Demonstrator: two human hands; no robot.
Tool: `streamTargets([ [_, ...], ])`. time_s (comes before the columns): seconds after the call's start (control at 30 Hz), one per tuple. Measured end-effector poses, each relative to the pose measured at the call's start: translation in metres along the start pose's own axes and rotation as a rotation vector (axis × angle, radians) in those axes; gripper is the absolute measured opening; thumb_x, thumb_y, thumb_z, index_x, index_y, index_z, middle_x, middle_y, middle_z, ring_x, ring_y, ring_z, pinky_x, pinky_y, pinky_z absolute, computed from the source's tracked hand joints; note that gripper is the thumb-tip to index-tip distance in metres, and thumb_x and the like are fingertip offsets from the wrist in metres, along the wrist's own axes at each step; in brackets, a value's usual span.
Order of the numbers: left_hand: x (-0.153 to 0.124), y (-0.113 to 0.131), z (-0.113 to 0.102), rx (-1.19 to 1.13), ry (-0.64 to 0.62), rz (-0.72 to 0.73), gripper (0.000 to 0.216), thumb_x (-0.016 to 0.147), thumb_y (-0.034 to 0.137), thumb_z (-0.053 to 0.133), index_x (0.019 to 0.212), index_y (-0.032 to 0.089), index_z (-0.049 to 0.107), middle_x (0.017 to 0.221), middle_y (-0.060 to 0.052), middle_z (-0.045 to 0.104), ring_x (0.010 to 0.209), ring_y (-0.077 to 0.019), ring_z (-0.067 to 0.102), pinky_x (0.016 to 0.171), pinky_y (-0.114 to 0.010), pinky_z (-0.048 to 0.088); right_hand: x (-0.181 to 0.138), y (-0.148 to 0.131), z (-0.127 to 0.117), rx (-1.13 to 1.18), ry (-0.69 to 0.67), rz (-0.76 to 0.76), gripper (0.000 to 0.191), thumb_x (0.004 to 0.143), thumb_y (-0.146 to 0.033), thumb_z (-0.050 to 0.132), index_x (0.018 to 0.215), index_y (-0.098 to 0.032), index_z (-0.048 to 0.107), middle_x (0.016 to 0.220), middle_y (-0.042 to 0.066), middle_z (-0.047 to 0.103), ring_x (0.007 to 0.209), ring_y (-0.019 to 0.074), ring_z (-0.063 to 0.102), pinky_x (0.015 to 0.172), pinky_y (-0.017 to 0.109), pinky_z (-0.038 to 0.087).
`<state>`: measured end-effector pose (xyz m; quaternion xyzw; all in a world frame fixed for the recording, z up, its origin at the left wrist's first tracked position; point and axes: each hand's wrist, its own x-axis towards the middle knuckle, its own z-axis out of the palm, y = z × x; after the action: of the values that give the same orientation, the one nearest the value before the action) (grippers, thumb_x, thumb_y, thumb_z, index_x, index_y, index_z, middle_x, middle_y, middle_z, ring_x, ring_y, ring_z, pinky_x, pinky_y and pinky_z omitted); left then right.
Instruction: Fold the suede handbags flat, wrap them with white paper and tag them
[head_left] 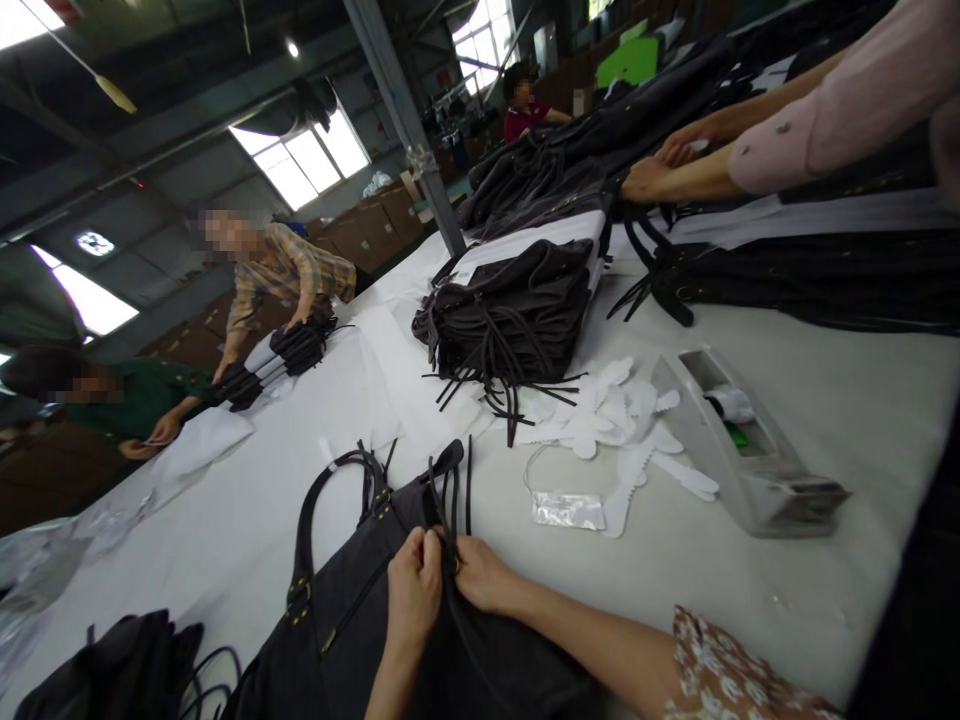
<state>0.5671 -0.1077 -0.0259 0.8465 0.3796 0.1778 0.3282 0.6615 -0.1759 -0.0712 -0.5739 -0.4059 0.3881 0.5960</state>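
A dark handbag [341, 590] with looped handles and brass-coloured fittings lies on the white table in front of me. My left hand [415, 585] is closed at the bag's upper edge, knuckles up, near a zip. Right beside it, my right hand [480, 572] is closed round part of a dark strap [454, 610] next to a small metal fitting. The fingertips of both hands are partly hidden by the bag and strap. One handle [306, 530] arches up to the left of my hands, with a white wrap near its top.
Beyond the bag sits a pile of folded dark bags [517, 310]. White paper cutouts [592, 410], a silvery packet [568, 510] and a clear plastic holder [750, 450] lie to the right. More dark bags [112, 665] are at lower left. Co-workers' hands [660, 170] handle goods around the table.
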Motion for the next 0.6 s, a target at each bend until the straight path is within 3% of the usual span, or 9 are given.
streamTargets([
  [0.13,0.012,-0.009,-0.012,0.023,-0.098,0.024,0.038,0.087,0.047,0.041,0.059,0.022,0.035,0.054,0.006,0.033,0.052,-0.0104,0.036,0.051,-0.023,0.028,0.023,0.016,0.0,-0.045,0.154,0.105,0.036,0.085,-0.02,0.045,0.117,-0.018,0.062,0.104,0.009,0.07,0.095,0.0223,0.063,0.086,0.033,0.046],
  [0.23,0.049,-0.012,-0.034,0.071,-0.064,0.037,0.035,0.088,0.048,0.039,0.067,0.021,0.047,0.061,0.003,0.046,0.06,-0.0138,0.046,0.059,-0.024,0.036,0.04,0.022,-0.001,-0.046,0.177,0.12,0.033,0.08,-0.017,0.051,0.109,-0.018,0.066,0.098,0.008,0.071,0.088,0.0213,0.064,0.08,0.03,0.047],
  [0.33,0.1,-0.016,-0.041,0.088,-0.027,0.06,0.038,0.088,0.051,0.037,0.1,0.02,0.056,0.098,-0.007,0.062,0.095,-0.0212,0.056,0.083,-0.031,0.042,0.049,0.024,-0.004,-0.028,0.168,0.103,0.028,0.076,-0.017,0.055,0.099,-0.018,0.07,0.093,0.007,0.072,0.086,0.0219,0.064,0.08,0.031,0.047],
  [0.4,0.128,-0.02,-0.034,0.071,-0.132,0.082,0.045,0.088,0.053,0.036,0.109,0.018,0.056,0.112,-0.01,0.062,0.108,-0.023,0.054,0.092,-0.033,0.04,0.052,0.027,-0.007,0.006,0.142,0.085,0.028,0.075,-0.018,0.056,0.099,-0.019,0.07,0.093,0.005,0.072,0.088,0.0213,0.064,0.081,0.03,0.048],
  [0.5,0.15,-0.028,-0.019,0.053,-0.337,0.088,0.047,0.086,0.058,0.038,0.089,0.019,0.063,0.09,-0.007,0.068,0.093,-0.0225,0.06,0.085,-0.032,0.044,0.055,0.033,-0.011,0.077,0.08,0.082,0.03,0.076,-0.018,0.054,0.101,-0.018,0.07,0.089,0.003,0.072,0.086,0.0195,0.065,0.076,0.028,0.05],
  [0.6,0.154,-0.036,-0.013,0.048,-0.423,0.062,0.052,0.084,0.064,0.04,0.07,0.018,0.061,0.068,-0.003,0.063,0.07,-0.0198,0.057,0.068,-0.03,0.044,0.061,0.035,-0.013,0.132,0.049,0.143,0.032,0.077,-0.016,0.048,0.101,-0.017,0.07,0.078,0.002,0.071,0.068,0.0167,0.066,0.06,0.025,0.051],
])
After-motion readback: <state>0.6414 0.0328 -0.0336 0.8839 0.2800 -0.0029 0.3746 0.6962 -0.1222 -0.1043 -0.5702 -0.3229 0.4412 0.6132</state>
